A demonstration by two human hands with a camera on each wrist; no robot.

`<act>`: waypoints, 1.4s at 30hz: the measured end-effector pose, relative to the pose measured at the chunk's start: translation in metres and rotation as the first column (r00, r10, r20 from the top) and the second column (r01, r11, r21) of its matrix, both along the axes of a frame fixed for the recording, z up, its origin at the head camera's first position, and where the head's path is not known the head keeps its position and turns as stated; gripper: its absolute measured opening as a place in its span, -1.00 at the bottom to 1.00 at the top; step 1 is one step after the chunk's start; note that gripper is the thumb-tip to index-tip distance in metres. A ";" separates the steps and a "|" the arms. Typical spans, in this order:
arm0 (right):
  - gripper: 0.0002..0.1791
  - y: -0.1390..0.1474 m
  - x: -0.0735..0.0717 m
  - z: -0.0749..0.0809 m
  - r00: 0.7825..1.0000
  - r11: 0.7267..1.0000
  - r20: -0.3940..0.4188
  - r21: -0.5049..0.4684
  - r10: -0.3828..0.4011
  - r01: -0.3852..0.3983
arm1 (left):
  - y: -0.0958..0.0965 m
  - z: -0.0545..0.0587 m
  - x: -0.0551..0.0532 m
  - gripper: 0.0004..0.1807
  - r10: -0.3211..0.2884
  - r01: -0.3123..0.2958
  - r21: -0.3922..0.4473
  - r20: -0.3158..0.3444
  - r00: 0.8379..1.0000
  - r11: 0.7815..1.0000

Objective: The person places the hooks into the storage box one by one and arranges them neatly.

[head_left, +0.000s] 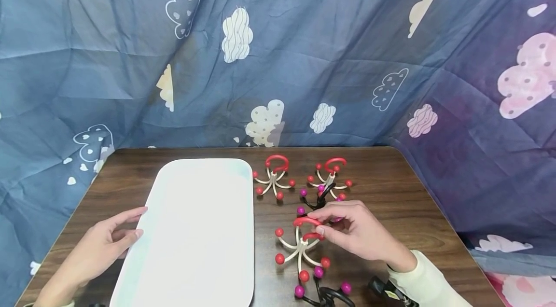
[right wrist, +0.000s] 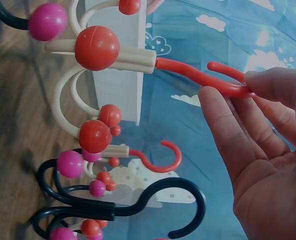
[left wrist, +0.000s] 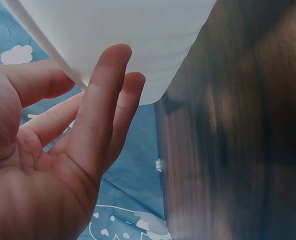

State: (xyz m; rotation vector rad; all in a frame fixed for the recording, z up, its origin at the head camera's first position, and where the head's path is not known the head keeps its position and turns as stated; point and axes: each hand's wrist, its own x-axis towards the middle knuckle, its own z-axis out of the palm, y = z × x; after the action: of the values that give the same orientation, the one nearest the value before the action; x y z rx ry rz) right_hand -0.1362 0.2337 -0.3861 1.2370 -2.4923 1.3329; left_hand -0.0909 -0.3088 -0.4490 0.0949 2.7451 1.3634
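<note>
My left hand (head_left: 97, 249) holds the left rim of a white tray (head_left: 195, 230); in the left wrist view the thumb lies over the rim and fingers (left wrist: 100, 95) lie along the outer wall. To the tray's right, my right hand (head_left: 358, 230) pinches the red hook of a multi-arm hook hanger (head_left: 302, 245) between thumb and fingers. This hanger has cream curved arms tipped with red balls (right wrist: 97, 48). It stands upright, arms down, close over the table.
Two similar red-hooked hangers, one (head_left: 273, 179) left and one (head_left: 331, 179) right, stand at the back. A black hanger with magenta balls (head_left: 320, 200) is behind my right hand, another (head_left: 326, 295) at the front. A black object (head_left: 391, 291) lies by the right sleeve. Patterned blue cloth (head_left: 278, 56) hangs behind the wooden table (head_left: 391, 176).
</note>
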 end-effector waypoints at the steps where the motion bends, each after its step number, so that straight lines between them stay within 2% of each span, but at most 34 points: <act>1: -0.67 0.000 0.000 0.001 1.000 1.000 0.010 -0.004 0.005 -0.005 | 0.000 -0.001 0.001 -0.42 0.001 -0.001 0.008 0.008 1.000 1.000; 6: -0.66 -0.001 0.001 0.005 0.997 0.999 0.063 -0.033 0.035 -0.033 | -0.001 -0.004 0.006 -0.41 -0.002 0.002 0.009 0.035 0.999 1.000; 11: -0.65 -0.004 -0.005 0.016 0.995 0.998 0.095 -0.051 0.035 -0.030 | -0.001 0.001 0.000 -0.38 -0.003 0.004 -0.010 0.045 0.999 1.000; 17: -0.61 -0.007 -0.012 0.029 0.998 0.997 0.048 -0.070 0.028 -0.025 | -0.001 0.008 -0.008 -0.37 -0.013 0.014 -0.033 0.044 0.999 0.999; 24: -0.58 -0.018 -0.022 0.045 0.999 0.996 -0.013 -0.074 0.049 -0.050 | -0.002 0.006 -0.006 -0.38 -0.013 0.014 -0.030 0.036 0.999 0.999; 30: -0.62 -0.032 -0.033 0.058 0.996 0.994 -0.025 -0.060 0.087 -0.088 | -0.003 0.006 -0.005 -0.40 -0.009 0.010 -0.050 0.015 1.000 0.999; 38: -0.67 -0.055 -0.050 0.067 0.997 0.997 0.029 -0.019 0.078 -0.078 | -0.001 0.006 -0.005 -0.37 0.001 0.001 -0.032 0.051 0.999 0.999; 42: -0.68 -0.068 -0.057 0.071 0.993 0.996 0.079 -0.036 0.088 -0.085 | -0.002 0.005 -0.006 -0.36 0.004 -0.003 -0.017 0.064 0.998 1.000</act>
State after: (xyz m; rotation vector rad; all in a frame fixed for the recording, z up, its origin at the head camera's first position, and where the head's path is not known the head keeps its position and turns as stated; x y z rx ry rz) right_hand -0.1933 0.1655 -0.3155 1.3244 -2.4857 1.4656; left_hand -0.0965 -0.3110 -0.4440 0.0449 2.7044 1.3202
